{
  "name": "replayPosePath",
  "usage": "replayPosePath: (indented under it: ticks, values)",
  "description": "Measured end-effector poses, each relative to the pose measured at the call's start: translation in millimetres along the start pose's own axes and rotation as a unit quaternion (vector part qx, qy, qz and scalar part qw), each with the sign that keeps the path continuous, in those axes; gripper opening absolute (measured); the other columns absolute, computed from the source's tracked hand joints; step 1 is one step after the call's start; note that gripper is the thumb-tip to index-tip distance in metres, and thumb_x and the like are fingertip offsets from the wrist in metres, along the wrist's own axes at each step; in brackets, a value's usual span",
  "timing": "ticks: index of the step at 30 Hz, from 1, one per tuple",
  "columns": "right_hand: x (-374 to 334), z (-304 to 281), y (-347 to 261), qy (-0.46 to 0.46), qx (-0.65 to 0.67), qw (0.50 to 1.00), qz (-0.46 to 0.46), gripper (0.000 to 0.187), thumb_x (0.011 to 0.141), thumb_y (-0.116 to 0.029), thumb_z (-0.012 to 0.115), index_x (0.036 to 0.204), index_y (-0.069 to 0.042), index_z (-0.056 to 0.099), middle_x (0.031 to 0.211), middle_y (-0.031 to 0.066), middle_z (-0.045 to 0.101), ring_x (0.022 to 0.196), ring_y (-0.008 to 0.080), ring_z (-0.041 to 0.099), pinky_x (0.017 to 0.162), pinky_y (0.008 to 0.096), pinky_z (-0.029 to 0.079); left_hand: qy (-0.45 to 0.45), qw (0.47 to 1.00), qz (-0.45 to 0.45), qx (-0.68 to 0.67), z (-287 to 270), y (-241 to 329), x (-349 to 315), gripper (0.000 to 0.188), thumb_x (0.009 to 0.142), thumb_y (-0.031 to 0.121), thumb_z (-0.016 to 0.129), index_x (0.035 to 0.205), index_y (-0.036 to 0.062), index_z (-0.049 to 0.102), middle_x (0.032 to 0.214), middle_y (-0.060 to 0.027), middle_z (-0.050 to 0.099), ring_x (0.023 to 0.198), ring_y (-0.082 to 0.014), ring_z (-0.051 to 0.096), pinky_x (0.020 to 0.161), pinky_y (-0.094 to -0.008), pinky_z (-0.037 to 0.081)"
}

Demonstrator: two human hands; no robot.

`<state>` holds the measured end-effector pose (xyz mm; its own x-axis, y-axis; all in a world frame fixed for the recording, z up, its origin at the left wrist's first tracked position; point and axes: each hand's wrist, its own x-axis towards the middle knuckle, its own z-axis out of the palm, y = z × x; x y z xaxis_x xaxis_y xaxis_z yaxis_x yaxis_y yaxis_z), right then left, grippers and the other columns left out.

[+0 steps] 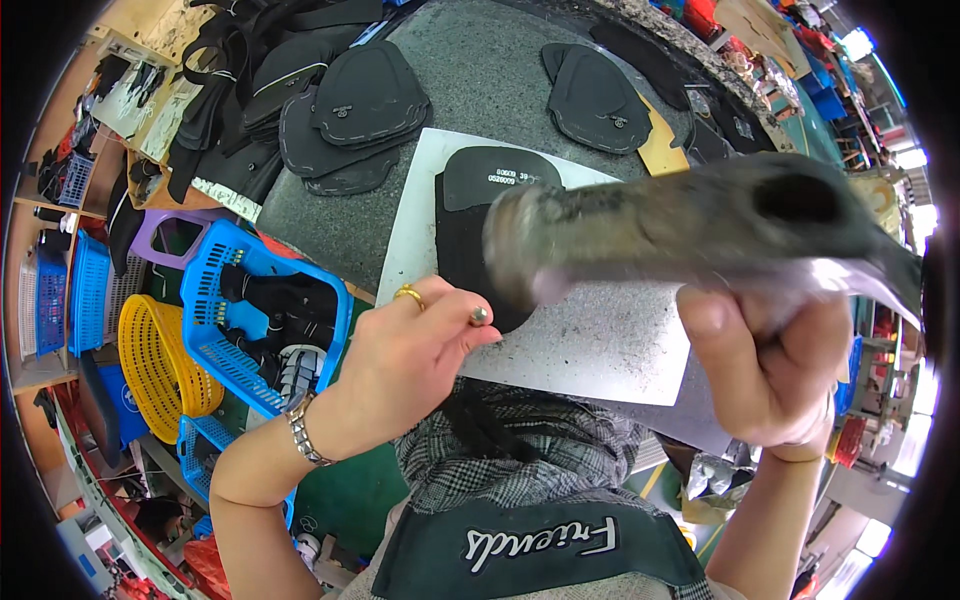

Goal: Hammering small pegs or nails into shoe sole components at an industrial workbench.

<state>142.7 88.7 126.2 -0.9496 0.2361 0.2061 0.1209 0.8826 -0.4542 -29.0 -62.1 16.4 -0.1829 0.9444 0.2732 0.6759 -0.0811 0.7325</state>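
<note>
My left hand [400,345], with a gold ring and a metal watch at the wrist, is closed on a slim metal punch [479,316]. Only the punch's round top end shows; its tip is hidden. It stands at the lower edge of a black padded shoe piece [462,232] with white print at its top. That piece lies on a white board [610,345]. In my right hand [765,370] is a hammer [640,225], gripped and raised close to the camera. Motion blurs its head, which covers part of the shoe piece.
Stacked black shoe pieces lie on the grey tabletop [470,80], in a left stack [365,95] and a right stack [598,100]. A yellow sheet [662,140] sits beside the right stack. Left of the table are a blue basket [215,345] holding black items and a yellow basket [150,365].
</note>
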Motion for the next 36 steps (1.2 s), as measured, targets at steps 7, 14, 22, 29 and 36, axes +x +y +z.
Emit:
replayPosePath:
  ticks: [7, 14, 22, 29, 36]
  values:
    - [-30, 22, 19, -0.139, -0.260, 0.955, -0.025, 0.041, 0.080, -0.006, 0.055, 0.120, 0.002, 0.055, 0.067, 0.0110, 0.058, 0.050, 0.0263, 0.059, 0.047, 0.0374, 0.048, 0.031, 0.972, -0.125, -0.195, 3, -11, 5, 0.015, 0.080, -0.002, 0.067, 0.092, 0.0002, 0.059, 0.081, -0.0081, 0.064, 0.072, -0.0178, 0.066, 0.059, -0.0285, 0.052]
    - [-35, 36, 31, -0.129, -0.173, 0.975, 0.053, 0.039, 0.078, -0.004, 0.059, 0.117, 0.002, 0.054, 0.074, 0.0134, 0.058, 0.057, 0.0292, 0.060, 0.054, 0.0372, 0.050, -0.024, 0.975, -0.116, -0.189, 4, -14, 1, 0.010, 0.083, -0.004, 0.064, 0.091, -0.0019, 0.059, 0.075, -0.0072, 0.064, 0.068, -0.0101, 0.063, 0.058, -0.0240, 0.049]
    - [-12, -8, -12, -0.107, -0.142, 0.984, -0.015, 0.031, 0.080, -0.005, 0.063, 0.110, -0.001, 0.058, 0.100, 0.0145, 0.060, 0.081, 0.0295, 0.061, 0.071, 0.0374, 0.049, 0.000, 0.998, 0.043, 0.041, 3, 4, 2, 0.009, 0.080, -0.003, 0.064, 0.086, 0.0005, 0.058, 0.078, -0.0117, 0.058, 0.064, -0.0294, 0.059, 0.055, -0.0331, 0.048]
    - [-6, -14, -16, -0.064, -0.050, 0.996, 0.048, 0.036, 0.076, 0.003, 0.062, 0.110, -0.002, 0.057, 0.086, 0.0124, 0.055, 0.068, 0.0262, 0.054, 0.061, 0.0373, 0.042, -0.019, 0.955, -0.164, -0.245, 1, -9, 7, 0.006, 0.085, -0.004, 0.063, 0.090, -0.0037, 0.059, 0.081, -0.0071, 0.068, 0.074, -0.0103, 0.066, 0.067, -0.0233, 0.052]
    - [-29, -16, 6, 0.202, 0.026, 0.978, 0.044, 0.044, 0.077, 0.005, 0.070, 0.118, 0.003, 0.055, 0.112, 0.0127, 0.064, 0.101, 0.0188, 0.062, 0.089, 0.0318, 0.049, -0.014, 0.955, -0.133, -0.265, 12, -13, 7, 0.010, 0.081, -0.006, 0.066, 0.089, -0.0045, 0.059, 0.084, -0.0093, 0.066, 0.082, -0.0146, 0.067, 0.071, -0.0272, 0.055]
